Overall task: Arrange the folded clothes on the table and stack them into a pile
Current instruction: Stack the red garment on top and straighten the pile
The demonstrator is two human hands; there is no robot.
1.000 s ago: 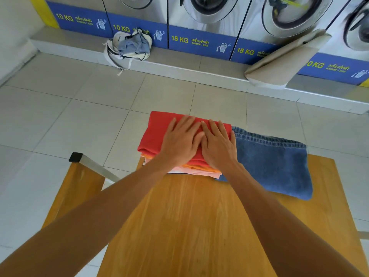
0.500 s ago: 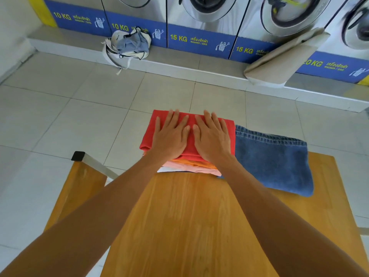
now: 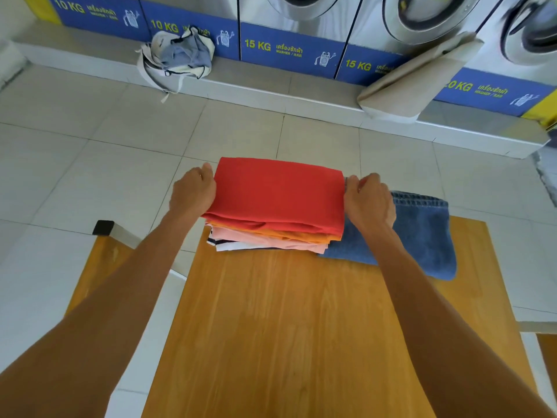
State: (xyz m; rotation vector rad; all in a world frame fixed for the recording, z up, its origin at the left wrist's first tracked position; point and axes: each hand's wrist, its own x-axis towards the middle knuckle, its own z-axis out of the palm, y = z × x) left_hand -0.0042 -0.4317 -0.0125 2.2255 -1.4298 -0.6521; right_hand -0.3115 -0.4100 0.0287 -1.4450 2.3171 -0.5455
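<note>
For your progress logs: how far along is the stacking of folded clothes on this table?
Done: several folded garments sit stacked, red top uppermost. In hand: left hand and right hand grip the pile's two sides. Left: the folded jeans lie beside and partly under the pile on the table, not stacked on it.

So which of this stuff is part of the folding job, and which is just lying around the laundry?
Part of the job:
- pile of folded clothes, red one on top
- folded jeans beside and partly under the pile
- wooden table
- left hand and right hand, one at each side of the pile

Just lying about:
- bag of laundry on the ledge
- beige cloth
- washing machines
</note>
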